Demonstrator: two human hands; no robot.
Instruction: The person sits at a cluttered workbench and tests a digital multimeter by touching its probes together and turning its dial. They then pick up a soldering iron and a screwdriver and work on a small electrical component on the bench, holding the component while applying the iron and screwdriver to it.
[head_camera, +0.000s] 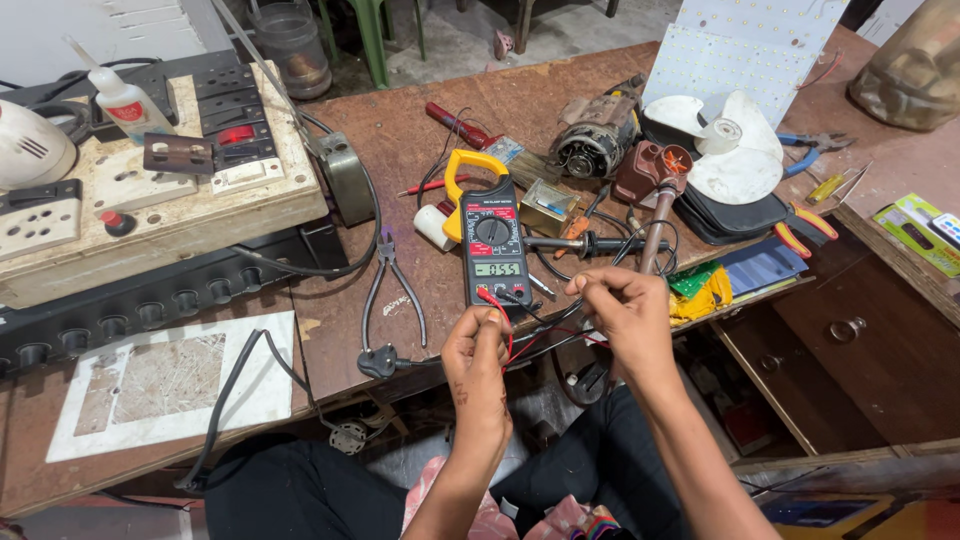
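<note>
Clamp meter (491, 240), black and red with a yellow jaw at its top, lies flat on the brown workbench (420, 150) at the middle of the frame, its small display lit. Just below it the left hand (478, 352) pinches the red probe (490, 298) between thumb and fingertips, the tip close to the meter's lower edge. To the right, the right hand (625, 305) has its fingers closed together on a thin wire; red and black leads (545, 335) run between the two hands. Pliers (392, 285) lie left of the meter, a white fan blade (735, 145) at upper right.
</note>
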